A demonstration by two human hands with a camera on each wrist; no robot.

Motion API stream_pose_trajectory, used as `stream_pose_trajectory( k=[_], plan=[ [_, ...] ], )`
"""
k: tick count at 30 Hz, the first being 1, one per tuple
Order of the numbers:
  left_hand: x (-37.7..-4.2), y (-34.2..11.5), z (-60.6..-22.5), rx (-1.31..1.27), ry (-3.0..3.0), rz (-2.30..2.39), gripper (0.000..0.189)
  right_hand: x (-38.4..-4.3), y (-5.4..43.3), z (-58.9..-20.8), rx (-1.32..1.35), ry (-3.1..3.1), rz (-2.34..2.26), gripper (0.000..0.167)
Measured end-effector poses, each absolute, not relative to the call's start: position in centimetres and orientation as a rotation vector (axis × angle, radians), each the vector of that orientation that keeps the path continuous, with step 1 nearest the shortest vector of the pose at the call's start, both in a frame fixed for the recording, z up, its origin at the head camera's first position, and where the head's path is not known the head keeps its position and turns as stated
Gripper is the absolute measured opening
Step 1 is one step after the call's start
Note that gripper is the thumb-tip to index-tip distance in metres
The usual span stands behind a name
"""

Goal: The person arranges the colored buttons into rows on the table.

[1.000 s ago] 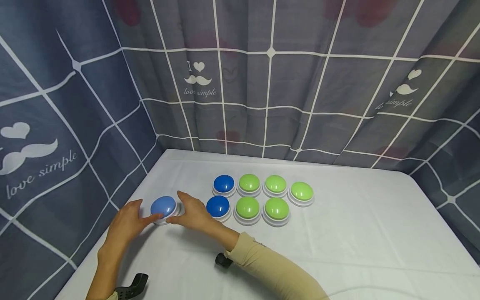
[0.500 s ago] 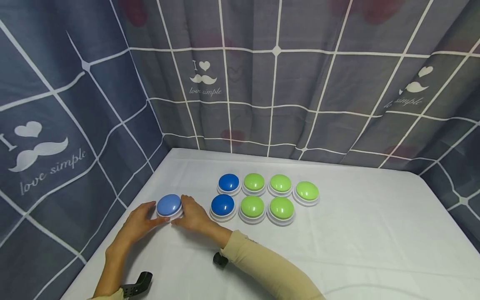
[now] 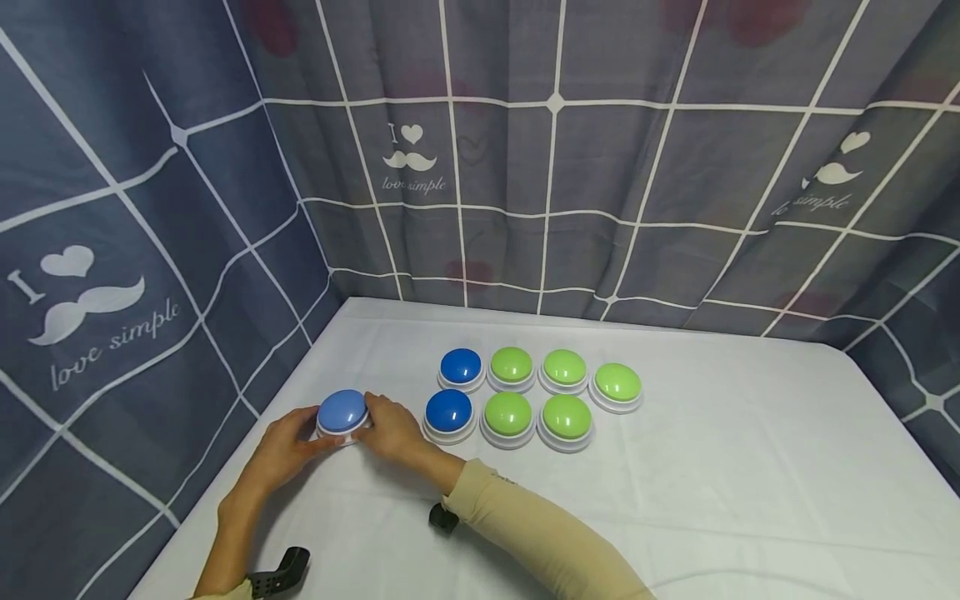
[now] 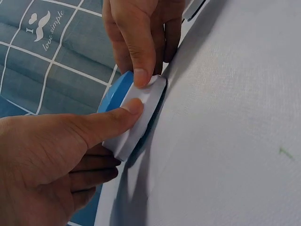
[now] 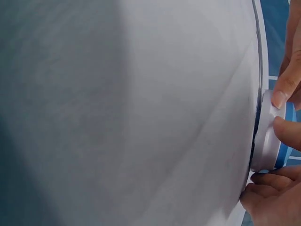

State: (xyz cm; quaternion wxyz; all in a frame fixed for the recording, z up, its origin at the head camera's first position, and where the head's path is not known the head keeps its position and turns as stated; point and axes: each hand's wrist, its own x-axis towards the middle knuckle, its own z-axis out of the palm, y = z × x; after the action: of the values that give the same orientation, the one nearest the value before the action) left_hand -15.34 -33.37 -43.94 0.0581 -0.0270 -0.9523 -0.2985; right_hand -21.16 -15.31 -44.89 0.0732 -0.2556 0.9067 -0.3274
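Observation:
A light blue push button [image 3: 342, 411] with a white round base stands at the table's left side, between both hands. My left hand [image 3: 281, 450] grips the base from the left, its thumb on the near side. From the right, my right hand [image 3: 393, 429] grips the same base. In the left wrist view both thumbs press the white base [image 4: 141, 101] close together, and the base's dark underside shows above the cloth. The right wrist view has the button [image 5: 269, 136] at its right edge, with fingers of my right hand [image 5: 277, 188] around it.
To the right stand two dark blue push buttons, a front one [image 3: 448, 411] and a back one [image 3: 461, 367], beside several green push buttons [image 3: 507, 414]. A white cloth covers the table [image 3: 720, 467]. Grey checked curtains [image 3: 495, 167] close off the back and sides.
My right hand has closed in on the base of the light blue button, with its thumb coming nearer the left thumb. The head view has shifted slightly. The other buttons stay in place.

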Motion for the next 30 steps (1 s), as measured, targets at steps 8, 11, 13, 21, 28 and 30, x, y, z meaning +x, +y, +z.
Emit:
stream_pose_trajectory(
  k=[8,11,13,21,28,30],
  plan=[
    [-14.8,-33.1,-42.9,-0.081,-2.806,-0.888,0.074,-20.6,-14.8,-43.9,-0.829,2.756,-1.032,0.065],
    [-14.7,-32.8,-42.3,-0.116,-2.749,-0.902,0.07,-20.4,-13.9,-43.1,-0.853,2.749,-1.08,0.066],
    [-14.7,-32.4,-41.8,-0.144,-2.72,-0.919,0.067,-20.3,-13.0,-42.6,-0.856,2.735,-1.114,0.067],
    [-15.2,-28.5,-40.3,-0.261,-2.66,-0.93,0.061,-20.3,-7.9,-41.9,-0.896,2.665,-1.31,0.068],
    [-16.1,-23.8,-39.5,-0.307,-2.646,-0.957,0.061,-20.5,-2.9,-41.4,-0.871,2.667,-1.429,0.068],
    [-16.4,-22.4,-39.5,-0.329,-2.634,-0.958,0.061,-20.5,-1.5,-41.3,-0.865,2.699,-1.438,0.067]
  ],
)
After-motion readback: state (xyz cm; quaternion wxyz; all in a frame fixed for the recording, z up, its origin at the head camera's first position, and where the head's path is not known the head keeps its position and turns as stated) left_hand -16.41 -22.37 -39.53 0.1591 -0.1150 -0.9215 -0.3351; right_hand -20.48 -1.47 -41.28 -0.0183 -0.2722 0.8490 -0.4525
